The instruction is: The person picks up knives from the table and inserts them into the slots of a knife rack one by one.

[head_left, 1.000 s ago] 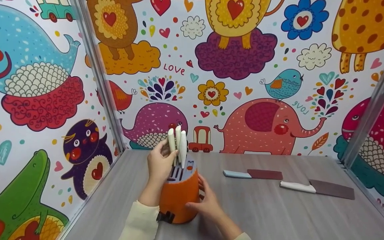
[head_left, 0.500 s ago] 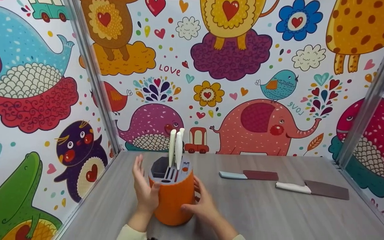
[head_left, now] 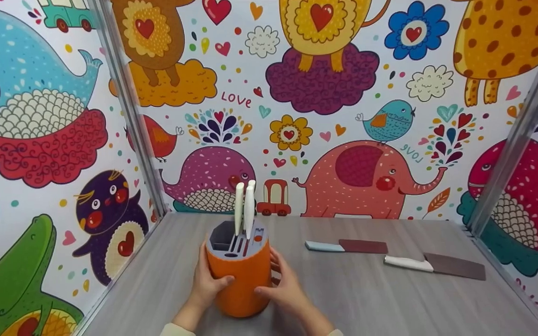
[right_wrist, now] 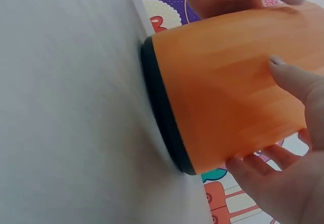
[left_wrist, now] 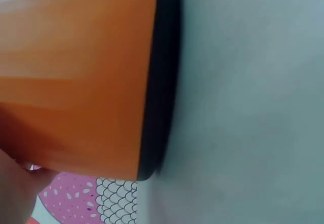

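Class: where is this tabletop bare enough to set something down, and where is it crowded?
The tabletop is bare between the left hand and the penguin wall, and on the near side of the blue-handled knife and white-handled cleaver, right of the right hand. Crowded: the orange knife block, held by both hands.

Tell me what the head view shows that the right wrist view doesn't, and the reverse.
Only the head view: upright white handles in the top of the orange holder, a blue-handled cleaver, a white-handled cleaver.
Only the right wrist view: the holder's black base band.
Both: orange holder, left hand, right hand, table, patterned wall.
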Available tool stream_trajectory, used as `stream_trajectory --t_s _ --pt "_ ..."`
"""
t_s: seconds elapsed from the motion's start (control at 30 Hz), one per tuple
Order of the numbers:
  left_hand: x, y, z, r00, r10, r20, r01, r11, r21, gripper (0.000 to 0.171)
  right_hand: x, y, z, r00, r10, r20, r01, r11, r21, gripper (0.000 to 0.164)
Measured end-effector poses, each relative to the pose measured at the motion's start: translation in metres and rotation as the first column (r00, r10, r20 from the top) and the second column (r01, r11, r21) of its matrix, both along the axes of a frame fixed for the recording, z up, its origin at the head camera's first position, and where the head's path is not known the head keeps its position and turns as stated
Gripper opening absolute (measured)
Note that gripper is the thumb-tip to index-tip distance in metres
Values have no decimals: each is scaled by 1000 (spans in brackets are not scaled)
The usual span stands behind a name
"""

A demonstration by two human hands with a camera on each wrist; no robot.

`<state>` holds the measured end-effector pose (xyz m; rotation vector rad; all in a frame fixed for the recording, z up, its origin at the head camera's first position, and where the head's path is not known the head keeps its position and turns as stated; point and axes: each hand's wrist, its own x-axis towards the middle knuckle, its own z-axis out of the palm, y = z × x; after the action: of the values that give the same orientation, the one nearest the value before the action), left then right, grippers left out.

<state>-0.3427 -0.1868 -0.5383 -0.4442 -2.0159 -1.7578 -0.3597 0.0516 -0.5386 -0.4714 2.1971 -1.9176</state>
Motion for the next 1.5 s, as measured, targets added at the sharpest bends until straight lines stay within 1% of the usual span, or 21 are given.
stream_trajectory --t_s 0.1,0.2,0.27,0.33,0.4,0.47,0.53,0.6,0.67,0.73,0.8,0.87,0.93,1.0,1.07,1.17,1.23,1.27,1.33,1.37,1.5 --pt "0 -1 -1 1000 11 24 -10 1000 -8 103 -4 2 -1 999 32 -14 -32 999 6 90" --pt "2 -1 0 998 60 22 -60 998 -25 105 -10 9 -4 997 74 -23 -74 997 -5 85" --pt "2 -1 1 996 86 24 -85 996 -27 107 -17 17 -8 994 101 -33 -101 995 11 82" --pt "3 0 1 994 104 32 -104 994 -20 108 -25 27 -14 990 125 -58 -122 991 60 77" --pt "4 1 2 993 103 59 -103 995 -9 107 -33 40 -20 986 139 -89 -125 980 152 71" --pt "5 1 3 992 99 84 -99 995 -4 107 -41 56 -25 980 141 -139 -105 966 235 66" --pt "6 2 5 992 91 92 -91 996 -1 107 -49 74 -30 973 124 -193 -70 962 262 61" --pt "7 3 6 992 86 90 -85 996 -7 108 -55 91 -33 966 92 -242 -32 969 244 58" --pt "7 5 5 994 81 78 -80 997 -12 106 -62 107 -36 958 46 -283 9 982 190 56" --pt "6 6 5 994 77 75 -76 997 -17 105 -67 119 -37 955 -8 -297 54 988 148 53" --pt "5 7 4 995 71 69 -70 997 -13 103 -73 127 -37 954 -79 -290 126 981 148 51" --pt "4 7 3 995 67 69 -66 998 -6 102 -77 132 -37 944 -151 -293 210 961 182 52" --pt "3 8 3 995 69 72 -70 998 3 100 -82 136 -36 930 -205 -305 282 930 235 54" --pt "3 8 3 995 72 75 -73 997 9 98 -86 140 -35 918 -227 -325 325 900 290 57" --pt "2 9 3 994 74 76 -75 997 16 96 -89 142 -34 923 -213 -319 323 881 345 63" --pt "1 10 1 996 68 55 -69 997 19 98 -91 145 -33 946 -155 -284 274 852 447 73" --pt "0 10 0 997 62 43 -63 998 24 99 -91 145 -32 959 -114 -261 240 816 526 80" --pt "-1 10 -1 997 61 38 -62 998 24 99 -91 144 -32 961 -97 -260 232 795 560 82" --pt "-2 10 -2 998 59 26 -59 998 30 101 -91 141 -31 957 -77 -280 240 753 612 83" --pt "-2 10 -2 998 58 30 -59 998 34 100 -90 140 -30 953 -74 -294 251 737 627 82" --pt "-1 8 -3 996 64 55 -67 997 49 100 -89 130 -29 927 -84 -366 322 679 659 69"
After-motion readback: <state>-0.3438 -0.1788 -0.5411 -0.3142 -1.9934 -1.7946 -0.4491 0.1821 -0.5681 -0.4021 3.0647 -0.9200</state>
